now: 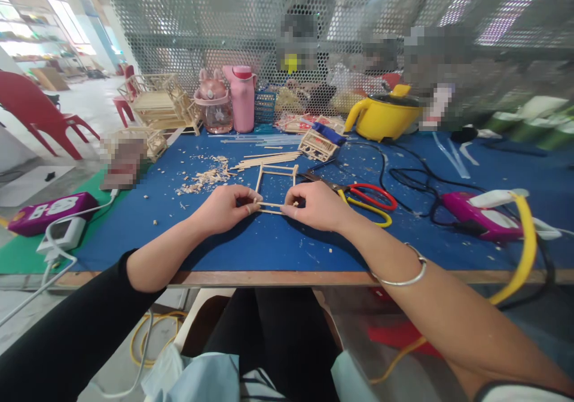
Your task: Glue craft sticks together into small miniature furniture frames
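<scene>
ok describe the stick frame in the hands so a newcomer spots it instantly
On the blue tabletop, look between the left hand and right hand. The stick frame held there is open and four-sided, unlike the loose sticks beyond it.

Surface finishes

The small rectangular frame of pale wooden sticks [271, 204] looks bare and matt; the heap of cream wood shavings [210, 178] is rough. The flat blue tabletop [269, 249] appears smooth. The red-and-yellow-handled scissors [354, 187] combine dark metal with smooth plastic. The slim silver metal bangle [424, 265] is shiny.
</scene>
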The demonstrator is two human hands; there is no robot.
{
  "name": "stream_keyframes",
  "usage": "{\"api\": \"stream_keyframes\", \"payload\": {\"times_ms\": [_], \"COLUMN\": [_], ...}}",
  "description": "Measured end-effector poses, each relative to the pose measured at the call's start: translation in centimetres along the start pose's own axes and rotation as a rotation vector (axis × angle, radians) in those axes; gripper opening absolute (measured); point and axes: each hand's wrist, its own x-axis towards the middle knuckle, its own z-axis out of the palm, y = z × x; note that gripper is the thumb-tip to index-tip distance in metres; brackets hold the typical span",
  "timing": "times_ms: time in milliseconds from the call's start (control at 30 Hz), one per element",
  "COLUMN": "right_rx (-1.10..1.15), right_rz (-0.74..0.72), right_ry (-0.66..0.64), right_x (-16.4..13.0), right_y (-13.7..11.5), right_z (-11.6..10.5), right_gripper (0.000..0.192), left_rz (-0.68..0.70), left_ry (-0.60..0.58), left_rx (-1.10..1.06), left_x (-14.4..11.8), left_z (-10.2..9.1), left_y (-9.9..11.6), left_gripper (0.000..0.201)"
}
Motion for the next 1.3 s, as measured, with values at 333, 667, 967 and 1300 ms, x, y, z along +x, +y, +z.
{"api": "stream_keyframes", "payload": {"times_ms": [333,667,967,1300], "right_rx": [-0.199,-0.065,-0.007,0.121], "right_rz": [-0.131,-0.094,-0.094,-0.094], "right_ry": [0.006,-0.053,-0.045,0.037], "right_x": [-0.1,0.1,0.1,0.0], "right_y": [-0.4,0.0,0.1,1.3], "right_z": [0.7,0.5,0.4,-1.0], "right_gripper": [0.018,0.019,0.017,0.026], "left_rz": [-0.100,-0.034,0.023,-0.059], "left_ry": [0.042,0.057,0.022,0.087], "left_rx": [-0.053,0.028,0.057,-0.031], "left_x": [0.1,0.0,-0.1,0.1], "left_z": [0.4,0.3,-0.1,-0.4], "left_y": [-0.2,-0.2,0.2,0.2], "left_gripper": [0.026,0.024,0.027,0.030]}}
